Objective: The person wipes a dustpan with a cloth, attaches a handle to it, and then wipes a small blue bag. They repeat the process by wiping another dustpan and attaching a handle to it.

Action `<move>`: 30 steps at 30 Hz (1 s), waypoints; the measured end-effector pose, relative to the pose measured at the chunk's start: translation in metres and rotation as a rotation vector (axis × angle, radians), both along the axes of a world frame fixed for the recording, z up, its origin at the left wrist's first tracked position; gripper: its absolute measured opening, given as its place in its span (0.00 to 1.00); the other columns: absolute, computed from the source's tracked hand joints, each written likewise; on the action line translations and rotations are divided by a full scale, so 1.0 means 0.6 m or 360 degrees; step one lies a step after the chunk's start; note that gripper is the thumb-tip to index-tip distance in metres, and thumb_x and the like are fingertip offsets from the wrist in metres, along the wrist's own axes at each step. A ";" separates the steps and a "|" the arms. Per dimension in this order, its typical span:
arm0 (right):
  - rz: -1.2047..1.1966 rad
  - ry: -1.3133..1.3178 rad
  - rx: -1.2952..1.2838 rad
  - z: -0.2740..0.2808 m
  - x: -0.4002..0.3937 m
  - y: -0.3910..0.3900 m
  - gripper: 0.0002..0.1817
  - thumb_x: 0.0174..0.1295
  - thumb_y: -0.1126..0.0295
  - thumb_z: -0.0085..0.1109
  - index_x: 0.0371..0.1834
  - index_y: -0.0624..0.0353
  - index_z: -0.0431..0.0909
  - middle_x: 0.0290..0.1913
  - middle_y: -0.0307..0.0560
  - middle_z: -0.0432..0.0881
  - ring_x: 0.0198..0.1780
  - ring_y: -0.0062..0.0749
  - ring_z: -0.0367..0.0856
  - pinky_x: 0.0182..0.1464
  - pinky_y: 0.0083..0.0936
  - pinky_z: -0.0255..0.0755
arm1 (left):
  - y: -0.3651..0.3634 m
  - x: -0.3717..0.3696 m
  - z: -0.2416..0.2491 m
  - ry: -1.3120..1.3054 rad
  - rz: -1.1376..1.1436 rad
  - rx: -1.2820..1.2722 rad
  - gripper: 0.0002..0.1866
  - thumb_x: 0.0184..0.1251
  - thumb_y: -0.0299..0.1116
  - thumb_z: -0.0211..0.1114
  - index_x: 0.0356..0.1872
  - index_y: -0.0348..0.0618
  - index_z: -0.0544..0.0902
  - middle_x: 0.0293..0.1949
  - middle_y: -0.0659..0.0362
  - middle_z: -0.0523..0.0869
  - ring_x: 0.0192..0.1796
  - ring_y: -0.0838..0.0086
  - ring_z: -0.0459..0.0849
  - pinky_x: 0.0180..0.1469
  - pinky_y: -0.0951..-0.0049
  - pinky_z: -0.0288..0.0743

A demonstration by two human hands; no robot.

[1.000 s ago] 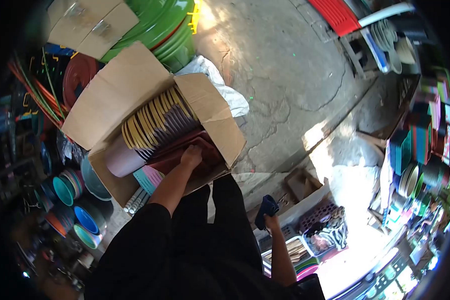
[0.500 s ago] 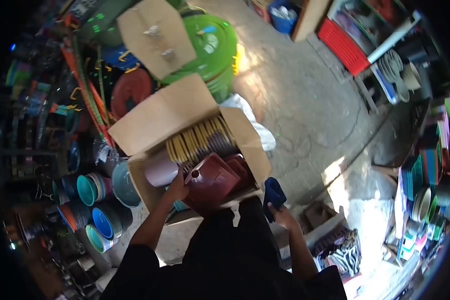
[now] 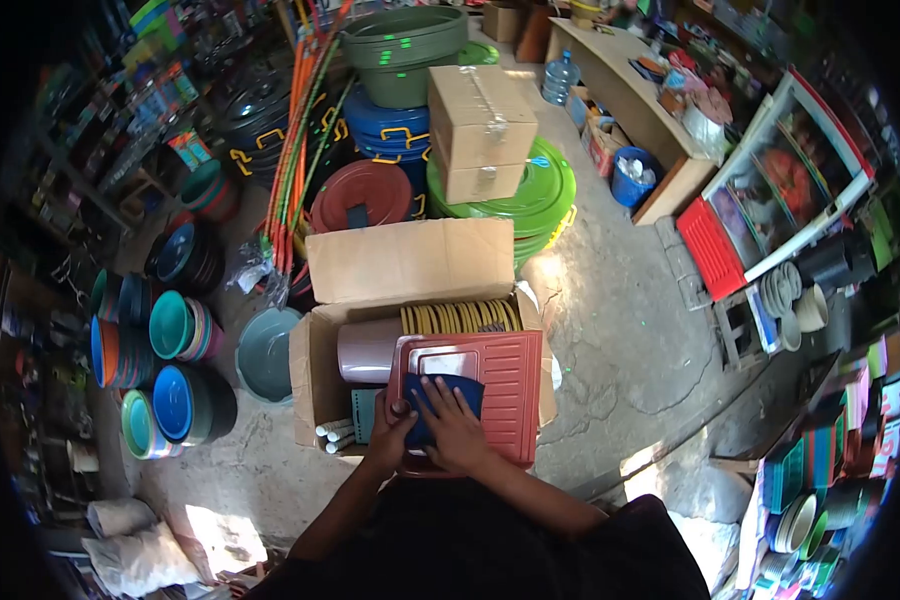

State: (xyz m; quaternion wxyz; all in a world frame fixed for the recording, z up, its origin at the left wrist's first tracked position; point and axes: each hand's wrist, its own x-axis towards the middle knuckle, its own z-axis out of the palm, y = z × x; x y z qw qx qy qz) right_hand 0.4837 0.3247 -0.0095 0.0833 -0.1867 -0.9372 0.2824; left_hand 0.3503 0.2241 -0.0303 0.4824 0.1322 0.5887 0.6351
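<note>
A red-brown plastic dustpan (image 3: pixel 510 400) with a ribbed surface and a pale glossy patch lies over the right part of an open cardboard box (image 3: pixel 410 262). My left hand (image 3: pixel 388 435) is closed on its left edge, beside a dark round part. Spread flat, my right hand (image 3: pixel 455 430) presses a dark blue cloth (image 3: pixel 467 388) against the dustpan's face. Inside the box are a row of yellow-edged items (image 3: pixel 460 317), a pale mauve cylinder (image 3: pixel 365 350), a teal item (image 3: pixel 363 412) and white tube ends (image 3: pixel 336 436).
Stacked buckets (image 3: pixel 185 395) and a grey basin (image 3: pixel 267 352) stand left of the box. Behind it are a red-brown lid (image 3: pixel 362 197), a green lidded tub (image 3: pixel 530 190) and a closed carton (image 3: pixel 480 115). A glass-fronted cabinet (image 3: pixel 800 170) stands at right on concrete floor (image 3: pixel 620 320).
The dustpan has come up and turned ribbed face upward. My right hand has moved left from beside the box, bringing the blue cloth onto it. The view has tilted up.
</note>
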 end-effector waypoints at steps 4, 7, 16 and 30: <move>-0.0024 -0.0007 0.0305 -0.007 -0.040 0.016 0.54 0.40 0.62 0.73 0.75 0.55 0.56 0.78 0.53 0.51 0.79 0.50 0.48 0.75 0.49 0.48 | -0.032 -0.019 0.013 0.0457 0.0088 0.0219 0.28 0.69 0.26 0.63 0.66 0.40 0.61 0.54 0.54 0.77 0.55 0.72 0.78 0.58 0.69 0.73; -0.0417 0.0079 0.0370 0.005 -0.034 0.046 0.50 0.44 0.65 0.68 0.75 0.54 0.56 0.78 0.53 0.52 0.78 0.51 0.49 0.76 0.51 0.44 | -0.058 -0.039 0.034 0.0557 0.0077 0.0186 0.28 0.67 0.28 0.66 0.64 0.39 0.63 0.53 0.55 0.78 0.55 0.73 0.77 0.58 0.70 0.72; -0.1097 0.0335 0.0336 -0.010 0.004 0.081 0.45 0.49 0.74 0.55 0.74 0.72 0.48 0.75 0.70 0.51 0.77 0.65 0.45 0.76 0.53 0.36 | -0.124 -0.079 0.051 0.0566 0.0073 0.0157 0.25 0.70 0.30 0.62 0.64 0.40 0.64 0.55 0.56 0.77 0.58 0.74 0.76 0.61 0.69 0.69; 0.0131 0.0487 -0.0687 -0.047 -0.138 -0.107 0.25 0.69 0.64 0.50 0.66 0.65 0.67 0.76 0.69 0.50 0.77 0.63 0.48 0.76 0.49 0.40 | -0.123 -0.061 -0.015 0.0419 -0.0101 0.0340 0.26 0.82 0.42 0.36 0.75 0.43 0.53 0.71 0.54 0.62 0.72 0.70 0.60 0.72 0.70 0.55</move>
